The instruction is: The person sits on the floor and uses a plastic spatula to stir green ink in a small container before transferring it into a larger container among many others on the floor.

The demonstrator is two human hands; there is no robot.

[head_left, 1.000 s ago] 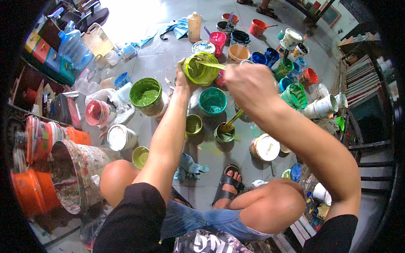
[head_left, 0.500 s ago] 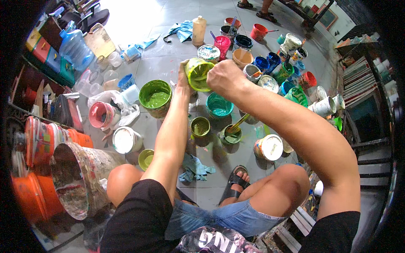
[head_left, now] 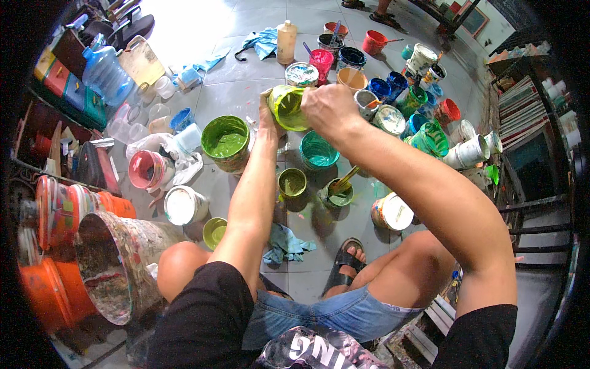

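My left hand [head_left: 267, 112] is wrapped round the left side of a yellow-green paint tub [head_left: 284, 101], tilted with its mouth toward me. Green paint coats its inner wall. My right hand [head_left: 332, 109] is closed in a fist at the tub's right rim; whatever it grips is hidden. Below the tub stands a bucket of teal paint [head_left: 319, 150]. A larger bucket of green paint [head_left: 225, 144] is to the left of my left forearm. Nearer me are a small olive paint cup [head_left: 292, 183] and a pot with a brush [head_left: 338, 193] standing in it.
Many paint pots crowd the floor to the right, among them an open green bucket [head_left: 432, 140]. A white-lidded tub [head_left: 393, 211] is by my right knee. A big paint-stained bucket [head_left: 129, 264] lies left. Blue rags [head_left: 286, 245] lie before my feet.
My right fist has shifted slightly at the tub's rim, and its elbow has come in a little. The tub stays in my left hand. The whole view has shifted slightly.
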